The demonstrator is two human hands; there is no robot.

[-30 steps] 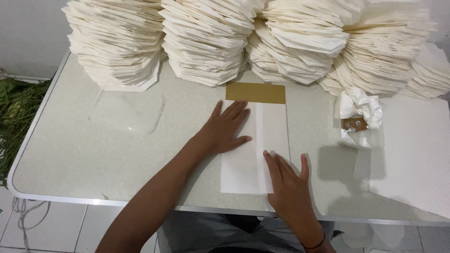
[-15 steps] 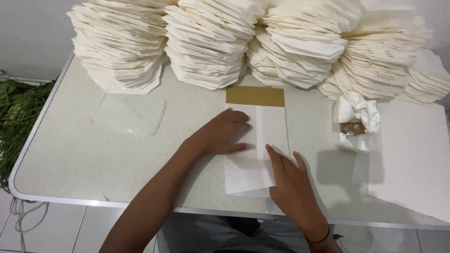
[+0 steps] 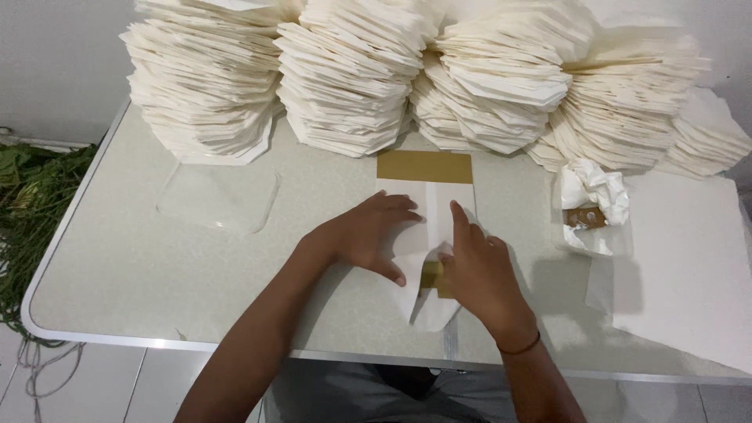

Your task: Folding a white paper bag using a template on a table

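A white paper sheet (image 3: 435,205) lies on a mustard-brown card (image 3: 424,166) in the middle of the pale table (image 3: 141,266). Its near end is folded inward into a point, and a strip of the brown card shows between my hands. My left hand (image 3: 366,236) presses flat on the left fold, fingers spread. My right hand (image 3: 475,266) presses on the right fold, index finger stretched along the centre crease. Neither hand grips anything.
Tall stacks of folded white paper (image 3: 352,74) line the table's far edge. A clear plastic lid (image 3: 219,197) lies at the left. A small container with crumpled white paper (image 3: 593,205) and a large white sheet (image 3: 689,266) are on the right. Green plants (image 3: 31,196) lie on the floor left.
The sheet lay flat as a rectangle; now its near corners are folded inward to a point. Both hands have moved closer together over the folds.
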